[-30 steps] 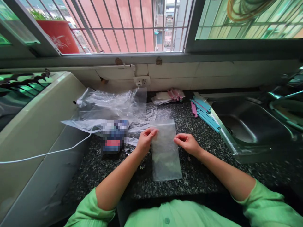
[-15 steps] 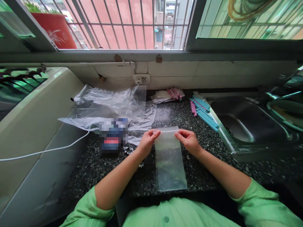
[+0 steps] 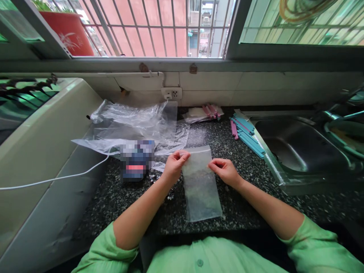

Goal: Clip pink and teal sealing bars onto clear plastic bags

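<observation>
A clear plastic zip bag (image 3: pixel 201 189) hangs upright in front of me over the counter, looking flat. My left hand (image 3: pixel 174 166) pinches its upper left corner between thumb and fingers. At the bag's right edge, a little below the top, the closed fingertips of my right hand (image 3: pixel 226 172) overlap the plastic. Small shiny pieces (image 3: pixel 170 196) lie on the counter by my left forearm, which partly hides them. Just left of that hand is a pixelated dark blue object (image 3: pixel 136 161).
Crumpled clear plastic bags (image 3: pixel 133 121) cover the back left of the speckled counter (image 3: pixel 204 134). Packets with pink strips (image 3: pixel 210 110) lie near the wall. Blue strips (image 3: pixel 247 136) sit beside the steel sink (image 3: pixel 287 144). A white cable (image 3: pixel 71 175) runs leftward.
My left hand and the bag have shifted slightly up and left. My right hand now sits lower on the bag's right edge, away from the top corner.
</observation>
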### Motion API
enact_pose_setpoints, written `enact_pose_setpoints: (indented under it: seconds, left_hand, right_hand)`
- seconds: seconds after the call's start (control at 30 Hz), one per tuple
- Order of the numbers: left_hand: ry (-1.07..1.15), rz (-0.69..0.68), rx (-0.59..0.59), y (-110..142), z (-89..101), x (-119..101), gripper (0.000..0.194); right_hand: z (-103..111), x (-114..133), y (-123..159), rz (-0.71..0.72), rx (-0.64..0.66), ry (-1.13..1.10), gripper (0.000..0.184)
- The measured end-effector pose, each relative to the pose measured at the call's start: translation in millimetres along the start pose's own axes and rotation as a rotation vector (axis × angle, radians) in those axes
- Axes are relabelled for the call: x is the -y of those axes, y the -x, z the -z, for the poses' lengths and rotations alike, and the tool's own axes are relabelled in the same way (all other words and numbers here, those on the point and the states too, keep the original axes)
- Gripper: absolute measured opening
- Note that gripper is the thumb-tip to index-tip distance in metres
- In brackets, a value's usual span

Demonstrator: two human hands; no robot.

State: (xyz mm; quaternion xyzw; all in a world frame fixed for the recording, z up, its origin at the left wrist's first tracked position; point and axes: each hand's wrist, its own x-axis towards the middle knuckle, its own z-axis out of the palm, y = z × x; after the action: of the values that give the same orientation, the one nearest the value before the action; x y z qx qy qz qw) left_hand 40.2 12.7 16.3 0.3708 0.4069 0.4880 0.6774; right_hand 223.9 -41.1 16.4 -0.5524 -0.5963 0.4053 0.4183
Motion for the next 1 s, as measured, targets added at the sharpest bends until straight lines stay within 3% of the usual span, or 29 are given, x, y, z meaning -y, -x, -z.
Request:
enact_pose_setpoints:
  seconds: [0.13,0.2,0.3,0.47,0.63,0.87,1.0]
  left_hand:
    - [-0.031,0.101,0.112,1,0.5,-1,0.034]
    - [-0.042,0.136,0.113,2,0.1,-1,0.034]
    - [0.018,0.108,0.020,1,0.0,-6,0.035]
    - [0.141,-0.011,-0.160,-6,6.3,-23,0.035]
    - [0.183,-0.082,-0.229,-11,15.7,-34,0.032]
    - [0.238,-0.074,-0.185,-10,13.4,-27,0.027]
    - [0.235,-0.055,-0.255,-10,12.4,-25,0.025]
  right_hand:
    - [1,-1,0,0.014,0.014,0.027,0.027]
    - [1,-2,0,0.015,0.034,0.040,0.028]
    - [-1,-3,0,-0.005,0.105,0.062,0.028]
    - [6,-3,2,-0.103,0.332,0.185,0.028]
    - [15,-1,4,-0.129,0.499,0.316,0.019]
    - [11,-2,1,-0.158,0.424,0.251,0.018]
    - [6,-3,3,-0.139,0.429,0.261,0.018]
